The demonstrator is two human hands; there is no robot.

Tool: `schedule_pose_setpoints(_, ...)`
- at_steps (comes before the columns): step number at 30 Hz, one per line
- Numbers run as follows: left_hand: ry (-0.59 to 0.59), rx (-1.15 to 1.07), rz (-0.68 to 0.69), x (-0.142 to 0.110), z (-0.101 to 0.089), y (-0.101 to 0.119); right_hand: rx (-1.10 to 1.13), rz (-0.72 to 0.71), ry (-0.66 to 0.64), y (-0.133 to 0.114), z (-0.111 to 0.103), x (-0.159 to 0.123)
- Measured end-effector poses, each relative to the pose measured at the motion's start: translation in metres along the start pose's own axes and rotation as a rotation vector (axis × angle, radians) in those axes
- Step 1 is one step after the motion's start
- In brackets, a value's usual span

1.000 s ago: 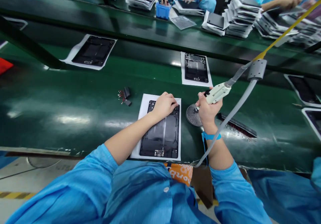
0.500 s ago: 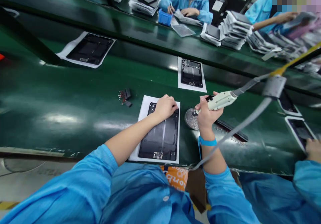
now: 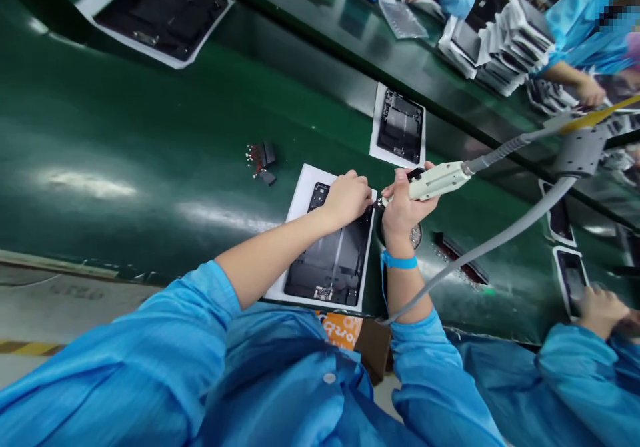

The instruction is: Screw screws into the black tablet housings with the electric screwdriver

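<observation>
the black rectangular tablet housing (image 3: 330, 267) lies on a white paper sheet (image 3: 300, 197) on a green conveyor belt (image 3: 125, 153). the left hand (image 3: 347, 200) presses down on its upper end, fingers slightly curled, while the right hand (image 3: 405, 210) grips a cream electric screwdriver (image 3: 437, 181), tip at the housing's corner; how much fastening is done cannot be told.

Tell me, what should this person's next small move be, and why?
Probably ease the tip of the white corded tool down onto the dark panel. The right hand holds that tip just above the panel's upper edge, while the left hand presses the panel onto its white sheet, seemingly steadying it.
</observation>
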State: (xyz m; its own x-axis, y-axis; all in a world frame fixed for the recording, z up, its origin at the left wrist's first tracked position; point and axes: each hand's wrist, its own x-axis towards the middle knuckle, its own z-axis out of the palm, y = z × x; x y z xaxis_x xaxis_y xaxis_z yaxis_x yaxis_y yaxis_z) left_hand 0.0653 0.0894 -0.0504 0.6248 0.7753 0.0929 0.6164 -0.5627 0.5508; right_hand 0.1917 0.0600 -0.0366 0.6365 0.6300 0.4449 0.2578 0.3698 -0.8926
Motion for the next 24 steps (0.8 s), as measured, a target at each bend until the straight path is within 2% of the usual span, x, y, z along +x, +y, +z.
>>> schedule_pose_setpoints(8,0.0,-0.01,-0.002,-0.0001,-0.0006,0.0017,-0.026,-0.053,-0.025,0.0011,-0.0008,-0.0007)
schedule_pose_setpoints(14,0.005,-0.018,0.002,0.0006,0.002,-0.0003,-0.051,-0.073,0.005,0.006,-0.0023,0.0015)
schedule_pose_setpoints(24,-0.001,0.003,0.003,0.0001,0.0014,-0.0009,0.032,-0.054,-0.028,0.0071,-0.004,0.0011)
